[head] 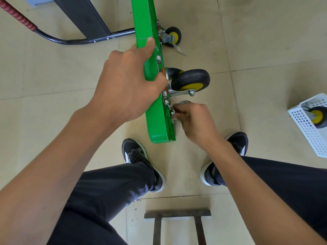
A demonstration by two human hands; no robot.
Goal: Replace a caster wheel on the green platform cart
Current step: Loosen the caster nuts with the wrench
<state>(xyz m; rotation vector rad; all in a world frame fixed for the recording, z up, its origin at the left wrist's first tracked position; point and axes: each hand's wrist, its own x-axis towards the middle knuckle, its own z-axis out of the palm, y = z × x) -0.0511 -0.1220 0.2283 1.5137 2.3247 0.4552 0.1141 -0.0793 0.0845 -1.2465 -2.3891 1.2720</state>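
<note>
Green platform cart stands on edge on tiled floor, wheels facing right. Left hand curls over its top edge, gripping. Near caster wheel bolted to the underside. White perforated basket, far right, holds another caster. Right hand pinches small hardware below the near caster.

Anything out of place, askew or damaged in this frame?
The cart stands on edge, steadied by the left hand, as the job needs. One oddity: a clear scrap, seemingly plastic film, trails from the far caster onto the floor. A loose caster lies in the white basket. No damage visible.
</note>
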